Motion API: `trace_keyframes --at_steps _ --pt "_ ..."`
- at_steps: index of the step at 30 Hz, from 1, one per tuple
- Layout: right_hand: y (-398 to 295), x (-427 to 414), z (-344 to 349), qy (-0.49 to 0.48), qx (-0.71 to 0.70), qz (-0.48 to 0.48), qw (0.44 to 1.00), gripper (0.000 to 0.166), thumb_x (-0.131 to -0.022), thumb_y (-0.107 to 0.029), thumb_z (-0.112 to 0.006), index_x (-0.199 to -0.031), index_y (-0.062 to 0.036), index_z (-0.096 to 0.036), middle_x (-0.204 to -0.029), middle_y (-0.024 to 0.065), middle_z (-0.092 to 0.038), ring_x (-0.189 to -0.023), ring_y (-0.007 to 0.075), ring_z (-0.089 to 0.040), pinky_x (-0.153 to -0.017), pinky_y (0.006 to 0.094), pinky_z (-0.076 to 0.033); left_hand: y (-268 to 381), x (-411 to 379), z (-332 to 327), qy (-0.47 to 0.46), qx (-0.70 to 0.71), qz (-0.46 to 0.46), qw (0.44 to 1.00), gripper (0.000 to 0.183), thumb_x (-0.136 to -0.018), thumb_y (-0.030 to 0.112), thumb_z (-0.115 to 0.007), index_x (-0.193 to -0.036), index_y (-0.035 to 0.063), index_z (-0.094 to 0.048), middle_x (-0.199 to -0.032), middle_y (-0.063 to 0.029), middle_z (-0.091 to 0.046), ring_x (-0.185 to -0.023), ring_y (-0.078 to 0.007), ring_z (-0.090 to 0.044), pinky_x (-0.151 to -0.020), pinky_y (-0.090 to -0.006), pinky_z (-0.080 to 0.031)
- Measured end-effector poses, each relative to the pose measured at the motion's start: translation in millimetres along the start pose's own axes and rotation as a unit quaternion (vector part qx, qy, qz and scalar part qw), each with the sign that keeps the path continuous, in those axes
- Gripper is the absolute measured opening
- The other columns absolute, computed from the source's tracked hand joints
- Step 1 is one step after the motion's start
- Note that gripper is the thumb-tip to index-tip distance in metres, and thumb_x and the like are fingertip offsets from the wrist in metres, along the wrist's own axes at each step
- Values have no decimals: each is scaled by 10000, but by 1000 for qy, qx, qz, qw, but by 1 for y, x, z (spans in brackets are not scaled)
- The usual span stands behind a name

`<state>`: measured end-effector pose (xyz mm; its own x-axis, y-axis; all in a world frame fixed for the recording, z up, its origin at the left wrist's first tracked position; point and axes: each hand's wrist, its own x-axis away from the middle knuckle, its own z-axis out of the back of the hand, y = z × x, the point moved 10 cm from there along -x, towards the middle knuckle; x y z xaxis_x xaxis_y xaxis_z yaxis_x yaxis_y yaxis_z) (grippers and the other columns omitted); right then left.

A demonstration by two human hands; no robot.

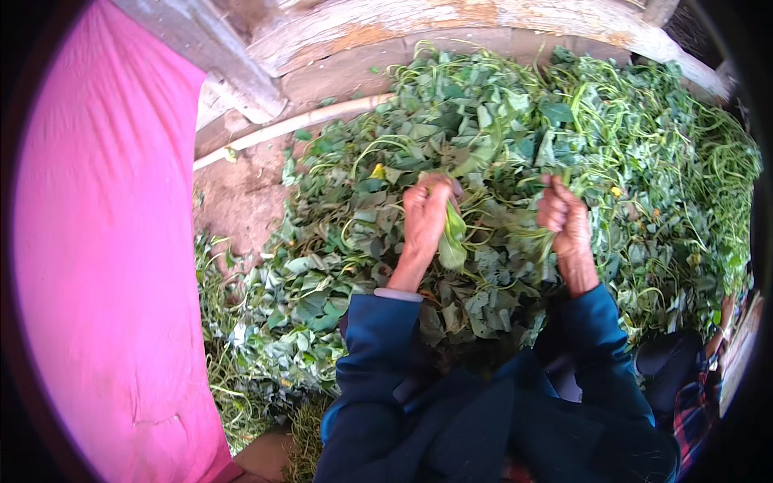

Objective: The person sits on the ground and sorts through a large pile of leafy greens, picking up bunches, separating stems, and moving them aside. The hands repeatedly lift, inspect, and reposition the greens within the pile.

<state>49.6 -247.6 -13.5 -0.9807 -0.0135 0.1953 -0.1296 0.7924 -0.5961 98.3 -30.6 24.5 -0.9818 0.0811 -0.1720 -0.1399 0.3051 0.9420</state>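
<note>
My left hand [430, 202] is closed around a green leaf [453, 238], which hangs below my fist; the rest of what it grips is blurred. Across from it, my right hand [563, 211] grips a bunch of thin green stems [537, 241] that stick out above and below the fist. Both hands are held over a broad heap of leafy green vines [483, 115], with a gap between them. Wilted, greyish leaves lie under my hands, and long pale stems show thickest toward the right. A pale bangle circles my left wrist.
A pink cloth [121, 241] hangs or lies along the left. Behind the heap run a weathered wooden beam [435, 30] and a pale pole [302, 122]. Bare earth floor [241, 193] shows left of the leaves. Another person in a plaid sleeve [691, 404] is close by at lower right.
</note>
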Motion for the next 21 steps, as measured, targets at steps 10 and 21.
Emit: trace_keyframes --at_steps 10,21 --pt "10 -10 16 21 -84 6 996 382 -926 -282 -401 -1166 9 -456 -1189 161 -509 -1064 281 -520 -898 430 -441 -56 38 -61 -130 -114 111 979 178 -790 97 -474 -718 -22 -585 -546 -2 -489 -479 -61 -382 -433 -225 -300" --pt "1 16 -17 -14 87 41 995 224 -849 -231 -571 -758 -50 -475 -575 -6 -406 -428 89 -335 -384 216 -253 -36 26 -63 -57 -502 -126 854 272 -720 211 -533 -529 24 -479 -544 -169 -532 -489 -353 -511 -469 -425 -418"
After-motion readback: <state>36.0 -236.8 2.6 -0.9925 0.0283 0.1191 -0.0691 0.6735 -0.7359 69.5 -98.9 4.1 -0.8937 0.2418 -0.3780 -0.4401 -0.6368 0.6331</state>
